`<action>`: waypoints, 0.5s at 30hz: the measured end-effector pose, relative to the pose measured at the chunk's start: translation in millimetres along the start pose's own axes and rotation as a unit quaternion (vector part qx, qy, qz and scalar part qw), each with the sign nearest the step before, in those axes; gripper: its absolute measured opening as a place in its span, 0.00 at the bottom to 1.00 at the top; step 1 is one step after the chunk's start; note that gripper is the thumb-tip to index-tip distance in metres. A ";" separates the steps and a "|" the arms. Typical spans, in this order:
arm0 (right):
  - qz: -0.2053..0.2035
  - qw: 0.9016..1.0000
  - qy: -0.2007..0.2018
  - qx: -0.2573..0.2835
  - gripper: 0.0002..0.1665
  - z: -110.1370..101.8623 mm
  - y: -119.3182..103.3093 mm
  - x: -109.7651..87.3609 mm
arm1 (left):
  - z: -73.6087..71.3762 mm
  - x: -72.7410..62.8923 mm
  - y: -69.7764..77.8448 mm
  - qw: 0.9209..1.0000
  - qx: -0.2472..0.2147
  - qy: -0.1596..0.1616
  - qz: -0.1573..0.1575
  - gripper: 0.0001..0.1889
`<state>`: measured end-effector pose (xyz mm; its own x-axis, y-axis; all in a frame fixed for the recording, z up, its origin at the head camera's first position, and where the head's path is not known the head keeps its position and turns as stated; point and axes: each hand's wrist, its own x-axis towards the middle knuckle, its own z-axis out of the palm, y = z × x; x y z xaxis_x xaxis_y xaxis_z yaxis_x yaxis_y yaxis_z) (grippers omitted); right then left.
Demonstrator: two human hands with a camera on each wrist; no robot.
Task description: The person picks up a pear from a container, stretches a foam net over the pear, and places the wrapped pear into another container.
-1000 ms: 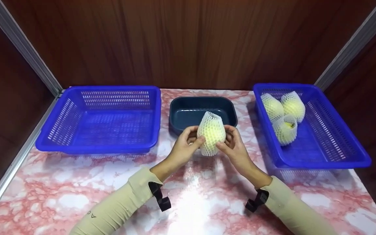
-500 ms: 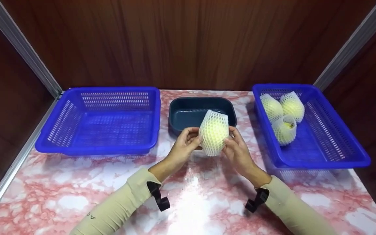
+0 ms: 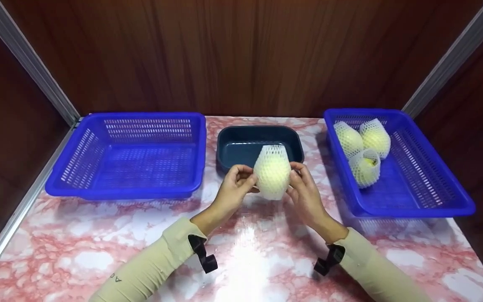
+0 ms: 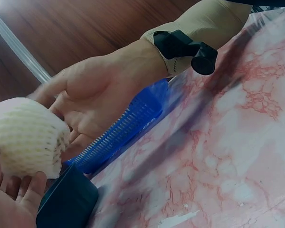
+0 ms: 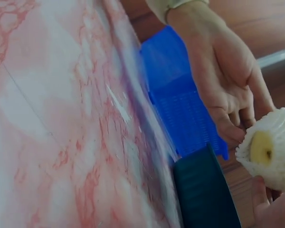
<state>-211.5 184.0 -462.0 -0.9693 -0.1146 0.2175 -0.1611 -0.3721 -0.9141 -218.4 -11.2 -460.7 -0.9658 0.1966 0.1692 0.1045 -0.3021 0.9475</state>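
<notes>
In the head view my left hand (image 3: 234, 188) and right hand (image 3: 306, 195) hold a pale yellow fruit (image 3: 272, 174) between them, wrapped in a white foam net. Thumbs and fingers grip its two sides. The net's narrow open end points up and away. Through the opposite end of the net, a bare yellow patch with a dark spot shows on the fruit (image 5: 262, 148) in the right wrist view. Just behind the hands stands a dark teal basin (image 3: 241, 131), its front partly covered by the fruit and fingers.
On the right, a blue basket (image 3: 426, 209) contains three more net-wrapped fruits (image 3: 375, 138), grouped at its left side. Another blue basket (image 3: 126, 193) stands on the left. Dark wood panels (image 3: 250, 54) enclose the red-and-white marbled table (image 3: 99, 251) at the back and sides.
The wrapped fruit has turned slightly in the fingers, swinging a little right and then back left. Both hands keep their hold on it, and the baskets stay put.
</notes>
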 end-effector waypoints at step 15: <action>0.023 0.998 0.033 -0.043 0.22 -0.2 -2.3 2.1 | -2.4 -0.9 -0.6 0.999 0.022 -0.034 0.026 0.20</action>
<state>-213.2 184.9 -459.5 -0.9856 -0.0680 0.1551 -0.1295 -0.2879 -0.9489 -218.1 -13.5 -462.0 -0.9405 0.2449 0.2355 0.1662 -0.2730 0.9476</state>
